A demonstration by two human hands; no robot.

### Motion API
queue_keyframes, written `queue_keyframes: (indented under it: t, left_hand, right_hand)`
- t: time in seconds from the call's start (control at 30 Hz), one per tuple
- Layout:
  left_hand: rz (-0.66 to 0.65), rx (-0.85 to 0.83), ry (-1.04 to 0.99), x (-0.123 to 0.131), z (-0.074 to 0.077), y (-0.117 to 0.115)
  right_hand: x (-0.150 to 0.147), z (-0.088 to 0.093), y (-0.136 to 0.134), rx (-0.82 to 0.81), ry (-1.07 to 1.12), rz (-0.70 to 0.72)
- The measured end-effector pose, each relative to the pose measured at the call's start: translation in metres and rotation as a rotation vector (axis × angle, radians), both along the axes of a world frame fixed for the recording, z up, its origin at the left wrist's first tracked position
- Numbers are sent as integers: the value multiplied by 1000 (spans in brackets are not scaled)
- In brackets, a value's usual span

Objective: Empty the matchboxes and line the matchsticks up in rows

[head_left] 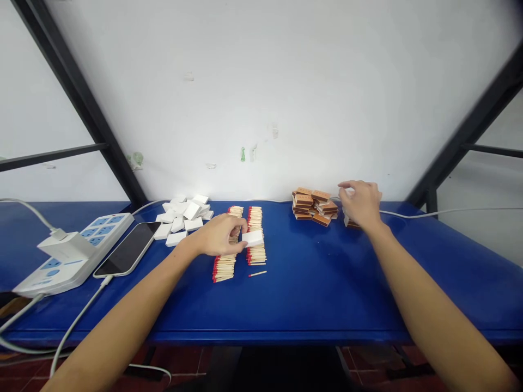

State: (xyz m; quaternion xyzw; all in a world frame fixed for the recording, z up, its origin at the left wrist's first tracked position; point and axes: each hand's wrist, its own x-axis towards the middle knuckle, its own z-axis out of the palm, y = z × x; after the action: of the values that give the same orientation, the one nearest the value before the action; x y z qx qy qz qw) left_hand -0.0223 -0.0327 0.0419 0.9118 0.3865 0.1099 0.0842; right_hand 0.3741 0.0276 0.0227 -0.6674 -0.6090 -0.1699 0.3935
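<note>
Blue desk (310,288), contents. Left hand (220,235): closed on one white tray (253,237), held over two rows of red-tipped matches (224,267) at centre. Single loose match (257,274) just near of the rows. Right hand (362,203): fingers curled over a small brown stack (350,222) at far right; actual grip cannot be told. Pile of brown boxes (314,207) just left of it. Heap of white trays (183,216), far left of the matches. Phone (128,249) and power strip (73,253) at left.
</note>
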Motion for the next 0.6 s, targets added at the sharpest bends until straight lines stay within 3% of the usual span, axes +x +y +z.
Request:
queue_keyframes:
  t: [0.17, 0.27, 0.37, 0.43, 0.47, 0.53, 0.6]
  left_hand:
    - [263, 167, 49, -35, -6, 26]
    - [529, 230, 77, -60, -7, 41]
    - [753, 218, 73, -78, -5, 49]
    - [849, 201, 86, -84, -3, 50]
    - [880, 193, 96, -86, -2, 50]
    - [909, 177, 117, -87, -1, 49]
    - [915, 171, 137, -87, 0, 48]
  right_hand:
    - [20, 14, -11, 8, 229, -100]
    - [3, 16, -33, 98, 296, -89]
    - [-44, 9, -71, 23, 76, 322]
    - [-83, 0, -100, -290, -129, 762]
    - [-101, -4, -113, -443, -223, 917]
    - [-131, -12, -132, -582, -291, 1057]
    - [-150, -19, -139, -626, -292, 1080]
